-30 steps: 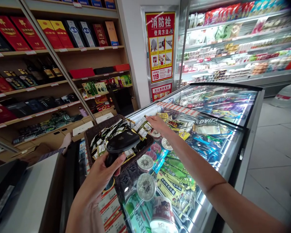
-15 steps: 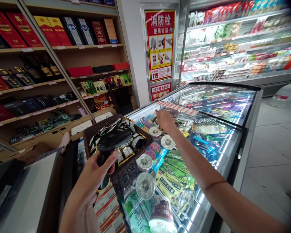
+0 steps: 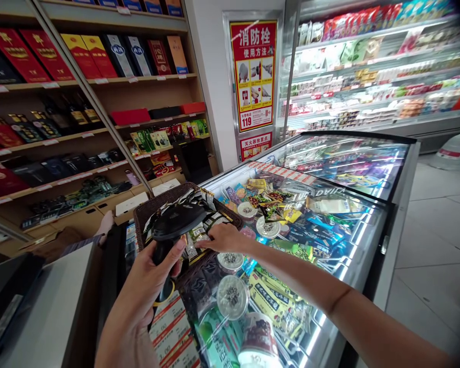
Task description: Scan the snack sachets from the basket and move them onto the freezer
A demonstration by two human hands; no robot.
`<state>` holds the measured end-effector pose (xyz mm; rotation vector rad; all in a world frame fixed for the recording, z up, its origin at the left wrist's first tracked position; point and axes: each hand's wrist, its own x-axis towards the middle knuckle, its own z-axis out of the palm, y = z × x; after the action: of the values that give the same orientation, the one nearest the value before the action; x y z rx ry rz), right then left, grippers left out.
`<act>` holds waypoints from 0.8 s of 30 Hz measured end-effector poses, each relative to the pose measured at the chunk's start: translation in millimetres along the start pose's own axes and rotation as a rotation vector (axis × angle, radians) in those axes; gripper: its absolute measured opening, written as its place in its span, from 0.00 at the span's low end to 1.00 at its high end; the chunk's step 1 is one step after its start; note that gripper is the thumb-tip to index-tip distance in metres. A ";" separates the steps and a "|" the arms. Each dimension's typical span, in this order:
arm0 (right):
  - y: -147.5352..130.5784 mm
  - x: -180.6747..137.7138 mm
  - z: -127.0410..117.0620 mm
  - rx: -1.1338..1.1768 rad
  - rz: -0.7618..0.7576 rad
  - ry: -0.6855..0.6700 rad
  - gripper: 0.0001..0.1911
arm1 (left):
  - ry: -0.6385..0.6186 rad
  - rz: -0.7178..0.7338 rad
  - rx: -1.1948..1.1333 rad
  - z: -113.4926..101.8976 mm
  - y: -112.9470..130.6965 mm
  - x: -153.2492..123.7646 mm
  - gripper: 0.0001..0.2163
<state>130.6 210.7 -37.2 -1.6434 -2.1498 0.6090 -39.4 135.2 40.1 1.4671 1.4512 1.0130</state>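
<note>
gripping scanner (image 3: 175, 223) in left hand (image 3: 145, 291), right hand (image 3: 223, 238) pinching packets (image 3: 199, 236) at basket (image 3: 145, 210) rim

A wicker basket (image 3: 149, 212) full of packets (image 3: 199, 199) sits on the near left corner of the chest freezer (image 3: 368, 240). The left hand (image 3: 145, 286) holds a scanner (image 3: 174, 222) just before the basket; the right hand (image 3: 224, 237) lies at the basket's right rim. Shelves (image 3: 80, 133) stand behind on the left, a chilled cabinet (image 3: 368, 66) behind the freezer on the right, a wall notice (image 3: 253, 71) between them.
</note>
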 end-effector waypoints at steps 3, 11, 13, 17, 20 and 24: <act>8.5 4.6 -3.7 0.176 -0.035 0.069 0.23 | -0.006 -0.007 0.017 1.4 2.2 -1.4 0.21; 57.4 19.1 -48.4 0.623 0.086 0.458 0.14 | -0.038 -0.018 0.059 1.6 4.4 -4.3 0.22; 61.4 16.1 -57.5 0.671 0.117 0.484 0.14 | -0.063 -0.017 0.076 1.4 2.7 -3.1 0.22; 60.6 11.0 -67.1 0.745 0.146 0.486 0.13 | -0.101 -0.011 0.066 3.4 1.5 -1.3 0.21; 59.8 11.3 -67.2 0.734 0.142 0.475 0.12 | -0.095 -0.009 0.051 4.8 3.2 -1.6 0.22; 60.8 13.0 -64.6 0.732 0.112 0.434 0.13 | -0.094 -0.037 0.052 4.2 4.1 -2.5 0.23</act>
<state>210.6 244.7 -15.5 -1.3218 -1.3085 0.8479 -34.1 132.6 42.5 1.4994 1.4422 0.8781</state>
